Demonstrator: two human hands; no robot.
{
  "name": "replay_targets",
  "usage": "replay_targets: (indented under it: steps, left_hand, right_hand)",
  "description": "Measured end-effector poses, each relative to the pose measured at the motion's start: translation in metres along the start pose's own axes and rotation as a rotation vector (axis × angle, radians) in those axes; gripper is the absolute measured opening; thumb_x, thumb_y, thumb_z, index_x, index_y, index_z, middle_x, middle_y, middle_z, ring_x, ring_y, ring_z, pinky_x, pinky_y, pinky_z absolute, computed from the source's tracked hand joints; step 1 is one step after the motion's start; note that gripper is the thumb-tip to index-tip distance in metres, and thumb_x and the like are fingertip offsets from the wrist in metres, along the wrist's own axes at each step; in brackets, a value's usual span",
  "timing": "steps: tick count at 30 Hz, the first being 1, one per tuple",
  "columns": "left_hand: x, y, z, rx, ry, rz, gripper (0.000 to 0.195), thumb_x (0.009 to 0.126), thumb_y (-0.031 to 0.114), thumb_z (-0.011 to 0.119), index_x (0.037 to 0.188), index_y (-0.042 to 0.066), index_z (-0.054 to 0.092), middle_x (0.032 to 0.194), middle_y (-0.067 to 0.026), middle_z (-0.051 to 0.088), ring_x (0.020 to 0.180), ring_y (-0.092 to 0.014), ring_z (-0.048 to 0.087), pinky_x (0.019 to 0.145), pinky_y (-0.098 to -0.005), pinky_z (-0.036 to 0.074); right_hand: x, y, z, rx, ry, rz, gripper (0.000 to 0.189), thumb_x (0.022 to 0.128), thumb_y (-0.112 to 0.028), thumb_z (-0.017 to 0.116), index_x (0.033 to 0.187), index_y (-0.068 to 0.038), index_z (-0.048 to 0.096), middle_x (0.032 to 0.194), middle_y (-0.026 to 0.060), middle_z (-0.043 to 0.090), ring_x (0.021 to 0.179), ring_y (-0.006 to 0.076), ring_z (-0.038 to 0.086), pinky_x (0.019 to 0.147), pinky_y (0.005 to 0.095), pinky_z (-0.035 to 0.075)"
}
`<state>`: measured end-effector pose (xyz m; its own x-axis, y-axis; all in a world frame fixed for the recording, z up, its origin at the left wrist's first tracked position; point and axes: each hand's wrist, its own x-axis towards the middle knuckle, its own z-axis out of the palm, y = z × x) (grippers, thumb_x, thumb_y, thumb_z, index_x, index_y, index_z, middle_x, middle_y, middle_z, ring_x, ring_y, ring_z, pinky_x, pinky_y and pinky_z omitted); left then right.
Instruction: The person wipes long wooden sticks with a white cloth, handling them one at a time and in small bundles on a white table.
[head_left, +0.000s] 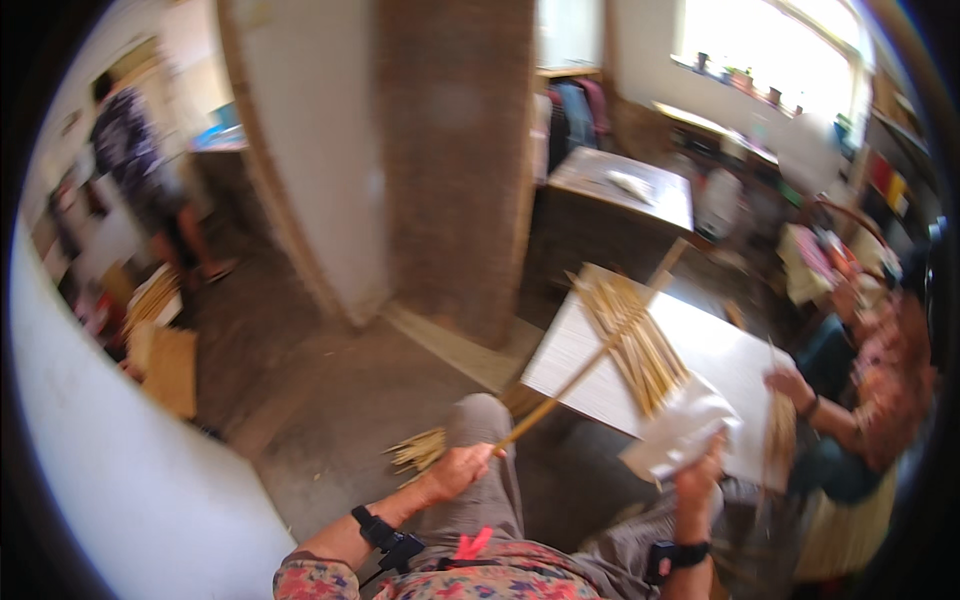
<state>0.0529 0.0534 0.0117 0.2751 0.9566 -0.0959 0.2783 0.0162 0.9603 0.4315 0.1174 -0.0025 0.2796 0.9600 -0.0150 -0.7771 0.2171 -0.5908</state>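
My left hand (463, 471), above my left knee, grips one end of a thin bundle of long straw-coloured strips (555, 397). The strips slant up and away across the white table (720, 352). A pile of similar flat strips (634, 341) lies on the tabletop, partly under the held ones. My right hand (697, 476) holds a crumpled white sheet (682, 427), which covers the near end of the pile. Whether the sheet is cloth, paper or plastic cannot be told through the blur.
At the table's right side sits another person (885, 382), a hand on thin strips. Loose strips (420, 450) lie on the floor by my left knee. A second table (622, 184) stands beyond. A brick pillar (454, 172) rises ahead; someone (131, 142) stands far left.
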Motion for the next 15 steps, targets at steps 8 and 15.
replay_targets:
  steps: [8,15]
  left_hand:
    - [0.046,0.030,0.060,-0.217,-0.157,-0.002,0.020,0.090,0.016,0.042,0.097,0.001,0.052,0.061,0.0042,0.040,0.053,-0.003,0.035,0.048,-0.0182,0.032]
    - [0.054,0.054,0.086,0.051,-0.135,0.119,0.015,0.089,0.015,0.045,0.090,0.001,0.051,0.063,0.0019,0.046,0.053,-0.004,0.042,0.047,-0.0191,0.036]
  right_hand:
    - [-0.054,0.015,0.044,0.147,-0.103,0.249,0.045,0.090,-0.037,0.035,0.122,-0.006,0.036,0.119,0.0103,0.046,0.111,0.0249,0.042,0.097,0.0388,0.029]
    - [-0.066,0.038,0.010,-0.108,-0.091,0.288,0.039,0.089,-0.029,0.043,0.118,-0.005,0.040,0.114,0.0092,0.049,0.106,0.0239,0.045,0.094,0.0379,0.033]
